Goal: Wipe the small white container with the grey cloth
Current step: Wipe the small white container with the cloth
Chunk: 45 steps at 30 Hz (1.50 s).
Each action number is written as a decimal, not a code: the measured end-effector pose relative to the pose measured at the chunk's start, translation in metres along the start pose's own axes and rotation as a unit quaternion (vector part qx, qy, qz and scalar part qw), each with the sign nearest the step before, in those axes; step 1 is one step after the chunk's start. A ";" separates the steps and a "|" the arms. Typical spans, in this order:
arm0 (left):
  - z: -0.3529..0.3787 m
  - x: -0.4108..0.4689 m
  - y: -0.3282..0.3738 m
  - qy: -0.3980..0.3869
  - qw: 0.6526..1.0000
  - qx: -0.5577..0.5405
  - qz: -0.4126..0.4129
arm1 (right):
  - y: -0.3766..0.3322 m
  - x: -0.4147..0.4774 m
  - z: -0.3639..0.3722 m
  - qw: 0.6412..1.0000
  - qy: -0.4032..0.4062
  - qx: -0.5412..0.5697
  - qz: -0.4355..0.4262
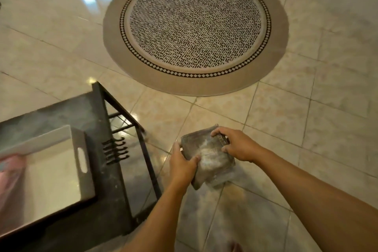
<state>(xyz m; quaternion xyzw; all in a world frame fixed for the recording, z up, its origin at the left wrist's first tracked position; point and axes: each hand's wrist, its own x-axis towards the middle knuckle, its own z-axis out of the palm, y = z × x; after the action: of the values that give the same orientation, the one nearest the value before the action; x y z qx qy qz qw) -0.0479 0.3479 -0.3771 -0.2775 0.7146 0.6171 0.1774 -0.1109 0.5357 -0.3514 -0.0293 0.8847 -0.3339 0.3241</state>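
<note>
Lower centre of frame: left hand (182,162) and right hand (237,144) both clamp the grey cloth (210,157), fingers curled over it. White container hidden, can't tell where. White tray (80,149) on black table (98,108), lower left.

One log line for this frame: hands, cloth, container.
left hand: holding grey cloth | right hand: holding cloth's far edge | white container: not visible | cloth over floor, beside black table
</note>
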 end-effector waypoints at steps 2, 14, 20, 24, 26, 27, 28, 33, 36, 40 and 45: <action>0.012 0.022 -0.029 0.001 1.000 0.008 0.004 | 0.024 0.018 0.017 1.000 0.008 -0.015 -0.004; 0.032 0.063 -0.090 0.043 0.992 0.064 0.103 | 0.101 0.058 0.062 0.997 0.047 0.037 0.056; 0.032 0.045 -0.103 0.102 0.941 0.237 0.218 | 0.116 0.036 0.079 0.990 0.074 0.123 0.014; 0.037 0.022 -0.110 0.052 0.846 0.420 0.325 | 0.119 0.015 0.091 0.985 0.045 0.164 0.001; 0.043 0.015 -0.118 0.008 0.808 0.483 0.338 | 0.121 0.001 0.094 0.984 0.026 0.176 0.008; 0.046 0.013 -0.123 -0.011 0.792 0.506 0.341 | 0.122 -0.004 0.095 0.983 0.020 0.184 0.014; 0.050 0.015 -0.128 -0.025 0.778 0.527 0.341 | 0.124 -0.008 0.096 0.981 0.016 0.192 0.019; 0.063 0.034 -0.129 -0.041 0.737 0.583 0.339 | 0.127 -0.006 0.093 0.971 -0.013 0.238 0.021; 0.067 0.046 -0.132 -0.035 0.726 0.597 0.340 | 0.132 0.004 0.091 0.969 -0.032 0.245 0.009; 0.063 0.055 -0.136 -0.002 0.745 0.576 0.336 | 0.130 0.019 0.089 0.969 -0.033 0.245 -0.011; 0.073 0.042 -0.144 0.011 0.728 0.594 0.342 | 0.126 0.030 0.090 0.972 -0.046 0.229 -0.022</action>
<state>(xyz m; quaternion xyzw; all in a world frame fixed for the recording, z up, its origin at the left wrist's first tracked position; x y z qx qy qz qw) 0.0008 0.4001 -0.5280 0.1409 0.9837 0.0828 0.0755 -0.0607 0.5740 -0.4956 0.0107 0.7680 -0.5332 0.3546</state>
